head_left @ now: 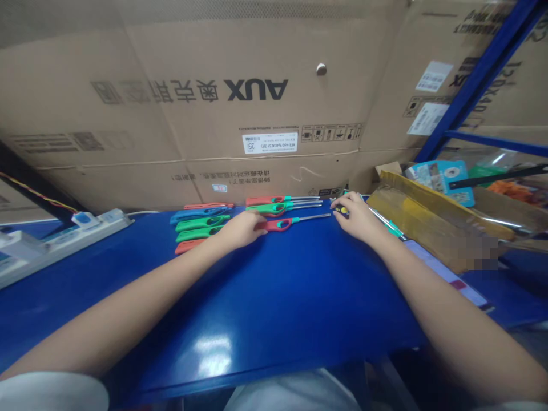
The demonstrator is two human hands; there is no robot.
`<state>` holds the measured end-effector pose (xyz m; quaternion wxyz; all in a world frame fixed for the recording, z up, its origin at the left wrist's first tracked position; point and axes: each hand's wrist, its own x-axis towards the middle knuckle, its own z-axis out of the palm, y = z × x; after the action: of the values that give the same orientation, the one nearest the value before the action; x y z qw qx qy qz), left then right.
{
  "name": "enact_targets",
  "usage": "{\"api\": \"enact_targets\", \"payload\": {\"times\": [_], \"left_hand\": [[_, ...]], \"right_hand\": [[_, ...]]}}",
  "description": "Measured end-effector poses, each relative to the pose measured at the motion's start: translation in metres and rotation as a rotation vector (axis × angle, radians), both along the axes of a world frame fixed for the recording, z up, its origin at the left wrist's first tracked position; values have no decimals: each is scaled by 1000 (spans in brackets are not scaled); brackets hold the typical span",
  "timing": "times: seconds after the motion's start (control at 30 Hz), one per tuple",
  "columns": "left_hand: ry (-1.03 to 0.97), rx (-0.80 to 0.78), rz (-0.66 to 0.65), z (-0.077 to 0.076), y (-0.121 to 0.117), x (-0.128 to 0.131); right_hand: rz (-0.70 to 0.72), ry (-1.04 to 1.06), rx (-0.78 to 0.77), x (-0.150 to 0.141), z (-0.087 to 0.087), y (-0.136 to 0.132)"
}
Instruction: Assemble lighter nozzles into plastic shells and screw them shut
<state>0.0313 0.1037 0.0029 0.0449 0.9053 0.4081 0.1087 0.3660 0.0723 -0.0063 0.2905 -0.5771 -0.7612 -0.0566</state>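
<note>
My left hand (245, 228) is closed round the handle of a red long-nosed gas lighter (279, 225), whose metal tube points right across the blue table. My right hand (354, 214) is by the tip of that tube, fingers curled on a small yellow-and-black tool (342, 210) whose kind I cannot make out. Behind the left hand lie more lighters with red and green handles, such as the red one (265, 200). To its left are several loose handle shells, among them a green one (201, 223) and a blue one (194, 213). Metal tubes with green ends (394, 229) lie beyond my right wrist.
A power strip (81, 240) with plugs runs along the left side. On the right are a phone-like flat device (445, 271) and a taped cardboard box (428, 222) holding green and orange parts. A large cardboard wall (192, 131) stands behind, with a blue metal post (483, 74) at right.
</note>
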Motion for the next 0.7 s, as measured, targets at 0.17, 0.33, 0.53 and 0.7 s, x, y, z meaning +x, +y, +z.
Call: {"api": "enact_targets", "payload": {"times": [0.17,0.33,0.53,0.7], "left_hand": [[-19,65,71,-4,4,3],[5,106,106,-7,2,1],[28,162,127,-11,2,0],[4,251,95,-7,-3,2]], "right_hand": [[-20,-57,-74,2,-11,3],[-49,-114,-143,3,-21,6],[-55,-200,-222,1,-23,3],[-23,-264,-219,-7,-15,-5]]}}
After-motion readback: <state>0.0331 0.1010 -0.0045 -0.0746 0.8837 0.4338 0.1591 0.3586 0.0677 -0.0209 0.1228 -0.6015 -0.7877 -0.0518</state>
